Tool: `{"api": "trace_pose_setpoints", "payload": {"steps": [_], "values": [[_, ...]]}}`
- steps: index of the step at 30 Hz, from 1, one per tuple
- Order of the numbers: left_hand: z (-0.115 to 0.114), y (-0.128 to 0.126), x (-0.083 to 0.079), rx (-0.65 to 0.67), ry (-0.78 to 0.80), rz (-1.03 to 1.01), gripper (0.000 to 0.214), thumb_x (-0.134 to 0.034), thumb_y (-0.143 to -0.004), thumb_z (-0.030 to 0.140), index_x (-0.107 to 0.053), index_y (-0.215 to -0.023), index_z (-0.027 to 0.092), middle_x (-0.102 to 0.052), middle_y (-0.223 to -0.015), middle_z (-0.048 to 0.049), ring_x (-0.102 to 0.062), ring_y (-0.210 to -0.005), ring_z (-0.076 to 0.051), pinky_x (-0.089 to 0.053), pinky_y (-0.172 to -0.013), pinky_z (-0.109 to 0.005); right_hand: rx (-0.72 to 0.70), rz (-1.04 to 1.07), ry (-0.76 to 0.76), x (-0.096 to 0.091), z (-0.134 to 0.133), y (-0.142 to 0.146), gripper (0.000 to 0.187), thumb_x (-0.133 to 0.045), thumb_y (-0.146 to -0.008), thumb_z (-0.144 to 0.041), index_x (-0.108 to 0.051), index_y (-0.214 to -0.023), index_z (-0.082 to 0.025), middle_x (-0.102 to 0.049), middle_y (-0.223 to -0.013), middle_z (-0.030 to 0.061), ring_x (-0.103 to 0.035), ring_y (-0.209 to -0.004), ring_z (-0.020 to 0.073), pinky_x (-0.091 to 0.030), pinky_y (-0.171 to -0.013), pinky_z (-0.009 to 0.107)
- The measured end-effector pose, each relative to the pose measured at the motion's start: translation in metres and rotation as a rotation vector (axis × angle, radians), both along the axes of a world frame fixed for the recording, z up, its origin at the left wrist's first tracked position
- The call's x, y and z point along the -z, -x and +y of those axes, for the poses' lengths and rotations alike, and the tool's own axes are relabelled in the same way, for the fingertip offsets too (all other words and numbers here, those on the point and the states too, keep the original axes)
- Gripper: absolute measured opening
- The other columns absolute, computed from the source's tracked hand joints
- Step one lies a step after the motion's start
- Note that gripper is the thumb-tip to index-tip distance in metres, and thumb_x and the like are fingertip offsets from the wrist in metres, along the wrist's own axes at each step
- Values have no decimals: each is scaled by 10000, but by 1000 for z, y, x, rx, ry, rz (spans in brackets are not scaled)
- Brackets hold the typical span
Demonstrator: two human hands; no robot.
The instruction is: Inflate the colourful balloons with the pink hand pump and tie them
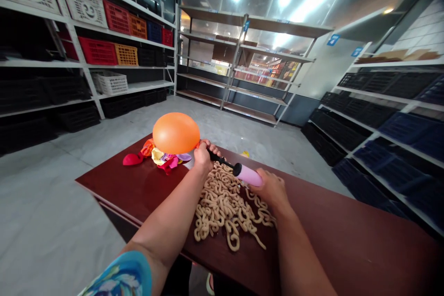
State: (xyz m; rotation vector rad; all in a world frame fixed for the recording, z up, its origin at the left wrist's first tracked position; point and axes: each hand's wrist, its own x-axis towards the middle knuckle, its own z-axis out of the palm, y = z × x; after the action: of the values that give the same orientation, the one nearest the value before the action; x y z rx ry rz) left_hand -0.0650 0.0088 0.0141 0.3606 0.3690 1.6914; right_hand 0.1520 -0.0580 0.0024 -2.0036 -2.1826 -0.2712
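Note:
An orange balloon (176,132), swollen with air, sits at the nozzle end of a hand pump (250,175) with a pink barrel and black shaft. My left hand (204,155) is closed around the balloon's neck and the pump's black end. Wrapped round the pink barrel is my right hand (271,188), closed. Below both hands lies a heap of beige, rope-like coils (224,199). Limp balloons (169,161) in several colours are piled under the orange one, with a small red balloon (132,159) to their left.
The dark red table (329,222) stands on a grey floor. Shelves with plastic crates (104,51) line the left, and more shelves with dark crates (360,111) run along the right. A metal rack (239,55) stands at the back.

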Motion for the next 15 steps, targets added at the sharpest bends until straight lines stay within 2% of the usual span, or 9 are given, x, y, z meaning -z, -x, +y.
{"api": "trace_pose_setpoints", "payload": {"steps": [3, 6, 9, 15], "values": [[2, 6, -1, -25, 23, -9, 108, -423, -655, 116, -351, -655, 196, -277, -477, 60, -335, -392, -82, -313, -433, -219, 74, -1, 6, 1, 1, -17, 377, -594, -652, -420, -515, -994, -282, -582, -973, 23, -504, -906, 235, -284, -775, 369], [3, 7, -1, -30, 30, -14, 110, -425, -660, 116, -350, -656, 197, -277, -482, 60, -330, -394, -80, -309, -434, -217, 103, 17, 87, 1, 0, -21, 359, -579, -665, -423, -513, -987, -278, -575, -972, 34, -508, -870, 233, -312, -700, 337], [1, 3, 0, -16, 13, -13, 113, -429, -658, 118, -348, -654, 196, -269, -483, 61, -324, -394, -79, -299, -427, -216, 99, -7, 104, -2, -2, -9, 354, -586, -667, -438, -510, -966, -267, -574, -961, 46, -509, -867, 237, -317, -656, 311], [-5, -17, 6, 85, -4, -10, 116, -439, -667, 148, -335, -650, 197, -275, -492, 57, -312, -393, -79, -298, -418, -226, 2, 10, -7, -6, -8, 24, 393, -564, -701, -504, -505, -1017, -277, -591, -950, 49, -513, -874, 224, -310, -672, 299]]}}
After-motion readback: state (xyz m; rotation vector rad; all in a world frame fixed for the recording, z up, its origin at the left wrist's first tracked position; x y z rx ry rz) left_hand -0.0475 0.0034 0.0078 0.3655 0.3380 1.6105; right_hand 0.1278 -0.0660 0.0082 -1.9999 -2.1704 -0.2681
